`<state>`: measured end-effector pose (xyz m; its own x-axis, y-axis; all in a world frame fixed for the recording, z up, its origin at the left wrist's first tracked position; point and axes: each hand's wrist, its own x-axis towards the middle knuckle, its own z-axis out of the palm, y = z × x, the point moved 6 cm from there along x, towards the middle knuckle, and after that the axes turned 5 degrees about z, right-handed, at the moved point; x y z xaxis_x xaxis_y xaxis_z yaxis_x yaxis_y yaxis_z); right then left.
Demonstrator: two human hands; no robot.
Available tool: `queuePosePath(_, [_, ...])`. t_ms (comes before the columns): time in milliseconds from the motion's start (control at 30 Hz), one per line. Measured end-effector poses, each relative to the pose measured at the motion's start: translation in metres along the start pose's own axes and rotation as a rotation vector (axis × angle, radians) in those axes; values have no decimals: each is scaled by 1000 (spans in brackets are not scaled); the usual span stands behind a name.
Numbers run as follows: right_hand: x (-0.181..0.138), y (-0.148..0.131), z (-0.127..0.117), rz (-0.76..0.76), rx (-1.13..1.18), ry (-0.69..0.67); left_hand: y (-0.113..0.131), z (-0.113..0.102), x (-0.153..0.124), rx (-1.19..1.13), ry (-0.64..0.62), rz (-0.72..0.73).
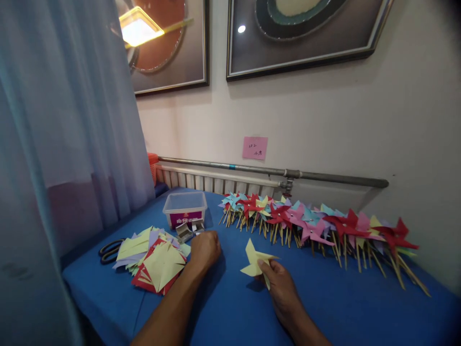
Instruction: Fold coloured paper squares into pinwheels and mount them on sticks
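Observation:
My right hand (283,283) pinches a pale yellow paper pinwheel (253,259) at its middle, thumb on top. The pinwheel's blades are folded inward and no stick shows on it. My left hand (206,247) is closed, knuckles up, beside two small open boxes (184,232). Its fingertips are hidden, so what they hold, if anything, cannot be made out. Left of that forearm lies a pile of cut paper squares (163,264) in yellow, red, lilac and green. Black-handled scissors (110,251) lie partly under the pile.
A clear plastic tub (185,204) with a purple label stands behind the small boxes. Many finished pinwheels on sticks (309,221) lie in a row along the wall side of the blue table (230,307). A radiator pipe (252,169) runs behind; a blue curtain (72,120) hangs at left.

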<state>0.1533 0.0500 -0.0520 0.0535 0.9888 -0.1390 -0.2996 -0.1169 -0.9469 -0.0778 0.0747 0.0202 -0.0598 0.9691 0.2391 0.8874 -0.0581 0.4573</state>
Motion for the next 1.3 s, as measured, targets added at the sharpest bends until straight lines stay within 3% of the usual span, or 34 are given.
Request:
queuePosePath(133, [1,1,0,-4,-12,-14,-18,-17,6,216,-17,-63])
queuePosePath(300, [2,2,-1,-34,-39,4,-25,-15,9,369,-48,-43])
queuePosePath(633, [17,17,-1,-52,0,13,-30,-12,41,287,-150,-79])
queuePosePath(833, [10,12,0,-45,-65,-11,-36,-4,39,363,-231,-75])
queuePosePath(1133, [12,13,-4,-28,-117,-15,-35,-6,34,355,-189,-63])
queuePosePath(1300, [8,8,-3,-26,-105,2,-27,-18,29,361,-155,-58])
